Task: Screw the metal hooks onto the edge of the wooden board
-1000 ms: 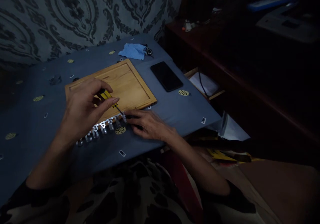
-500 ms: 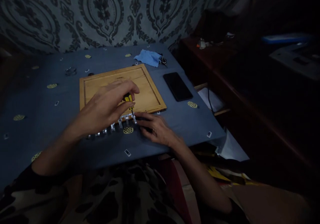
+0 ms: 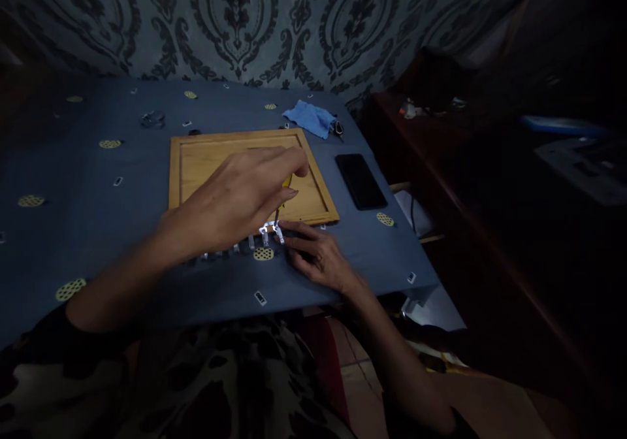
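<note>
My left hand (image 3: 245, 191) is closed round a screwdriver (image 3: 287, 181) with a yellow-and-black handle. The screwdriver stands nearly upright, its tip on a shiny metal hook rail (image 3: 266, 237). That rail runs along the near edge of a framed wooden board (image 3: 210, 161), its hooks pointing towards me; my left hand and forearm cover part of both. My right hand (image 3: 321, 256) lies at the rail's right end, fingertips against the last hook, thumb side below.
A black phone (image 3: 361, 181) lies right of the board. Behind it are a blue cloth (image 3: 309, 119) and a small dark-and-metal item (image 3: 337, 128). A small clear or metallic object (image 3: 153, 119) lies at the back left. Patterned fabric (image 3: 298, 34) rises behind the table.
The view has shifted, so the table's things sit further right. My left hand has turned over the screwdriver, hiding more of its handle. My right hand stays at the rail's end.
</note>
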`<state>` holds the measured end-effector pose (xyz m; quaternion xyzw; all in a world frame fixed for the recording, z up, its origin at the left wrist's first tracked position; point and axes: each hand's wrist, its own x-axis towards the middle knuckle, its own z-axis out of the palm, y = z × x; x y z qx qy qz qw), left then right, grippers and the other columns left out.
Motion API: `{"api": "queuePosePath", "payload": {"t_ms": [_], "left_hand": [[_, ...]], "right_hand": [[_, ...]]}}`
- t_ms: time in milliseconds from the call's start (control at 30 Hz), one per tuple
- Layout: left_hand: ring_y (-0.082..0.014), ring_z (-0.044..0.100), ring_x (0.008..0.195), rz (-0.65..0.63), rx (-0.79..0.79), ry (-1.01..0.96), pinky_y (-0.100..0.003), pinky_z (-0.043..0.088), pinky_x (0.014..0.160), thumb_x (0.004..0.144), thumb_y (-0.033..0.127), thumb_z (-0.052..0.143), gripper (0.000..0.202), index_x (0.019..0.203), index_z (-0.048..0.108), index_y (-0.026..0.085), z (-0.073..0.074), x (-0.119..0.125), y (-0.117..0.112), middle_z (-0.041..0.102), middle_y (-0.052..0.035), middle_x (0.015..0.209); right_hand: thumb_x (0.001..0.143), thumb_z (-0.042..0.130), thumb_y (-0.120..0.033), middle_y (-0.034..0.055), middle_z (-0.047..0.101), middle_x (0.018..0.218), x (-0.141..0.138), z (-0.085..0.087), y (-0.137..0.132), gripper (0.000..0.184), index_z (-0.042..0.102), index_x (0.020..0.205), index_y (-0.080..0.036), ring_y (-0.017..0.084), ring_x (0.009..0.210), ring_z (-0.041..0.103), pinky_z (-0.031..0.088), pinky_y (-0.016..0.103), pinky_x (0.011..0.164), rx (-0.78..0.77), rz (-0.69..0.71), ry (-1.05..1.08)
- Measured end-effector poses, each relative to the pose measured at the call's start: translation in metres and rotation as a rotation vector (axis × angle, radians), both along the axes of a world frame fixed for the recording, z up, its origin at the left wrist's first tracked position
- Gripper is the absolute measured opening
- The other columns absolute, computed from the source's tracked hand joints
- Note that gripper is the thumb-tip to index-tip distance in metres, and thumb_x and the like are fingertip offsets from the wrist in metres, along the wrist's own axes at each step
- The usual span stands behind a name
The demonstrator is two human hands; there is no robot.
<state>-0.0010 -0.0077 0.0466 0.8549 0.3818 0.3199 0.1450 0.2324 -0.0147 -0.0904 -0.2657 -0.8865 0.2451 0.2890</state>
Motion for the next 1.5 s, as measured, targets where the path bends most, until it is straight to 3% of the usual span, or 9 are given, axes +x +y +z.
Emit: {"api": "queuePosePath", "payload": {"t_ms": [133, 333, 667, 1067, 1500], "left_hand": [[-0.0183, 0.061, 0.077, -0.010, 0.013, 0.017, -0.031, 0.042, 0.070, 0.096, 0.016, 0.053, 0.012, 0.103, 0.060, 0.022, -0.002, 0.002, -0.001, 0.067, -0.0028, 0.096], [-0.0169, 0.061, 0.080, -0.009, 0.023, 0.051, -0.029, 0.042, 0.069, 0.097, 0.014, 0.050, 0.012, 0.103, 0.058, 0.021, -0.004, 0.003, -0.002, 0.068, -0.0037, 0.099], [-0.0190, 0.064, 0.088, -0.008, 0.016, 0.089, -0.029, 0.043, 0.070, 0.099, 0.014, 0.049, 0.011, 0.103, 0.058, 0.020, -0.008, 0.005, 0.001, 0.068, -0.0060, 0.102], [-0.0197, 0.066, 0.094, -0.014, 0.044, 0.133, -0.028, 0.045, 0.072, 0.098, 0.012, 0.051, 0.011, 0.106, 0.057, 0.018, -0.011, 0.007, 0.000, 0.069, -0.0066, 0.105], [-0.0144, 0.060, 0.077, 0.011, 0.081, 0.080, -0.026, 0.043, 0.066, 0.097, 0.014, 0.063, 0.014, 0.110, 0.063, 0.017, -0.018, 0.011, 0.004, 0.064, -0.0030, 0.095]], "right_hand": [[0.093, 0.056, -0.012, 0.0147, 0.066, 0.142, 0.000, 0.000, 0.000, 0.033, 0.075, 0.119, -0.017, 0.026, 0.122, 0.070, 0.061, 0.045, 0.099, -0.007, -0.003, -0.012], [0.093, 0.055, -0.013, 0.0113, 0.065, 0.144, 0.000, -0.002, 0.001, 0.036, 0.073, 0.123, -0.023, 0.025, 0.121, 0.070, 0.061, 0.047, 0.099, -0.017, 0.002, -0.009], [0.095, 0.055, -0.015, 0.0145, 0.067, 0.139, 0.000, -0.002, 0.001, 0.031, 0.074, 0.119, -0.018, 0.025, 0.122, 0.070, 0.062, 0.044, 0.097, 0.004, -0.002, -0.007], [0.094, 0.055, -0.014, 0.0120, 0.066, 0.141, -0.001, 0.000, 0.000, 0.032, 0.074, 0.119, -0.020, 0.024, 0.121, 0.070, 0.062, 0.043, 0.098, 0.022, -0.010, -0.012], [0.096, 0.055, -0.017, 0.0109, 0.066, 0.141, 0.000, -0.002, 0.000, 0.035, 0.074, 0.125, -0.023, 0.025, 0.121, 0.070, 0.061, 0.045, 0.099, 0.002, -0.017, -0.021]]}}
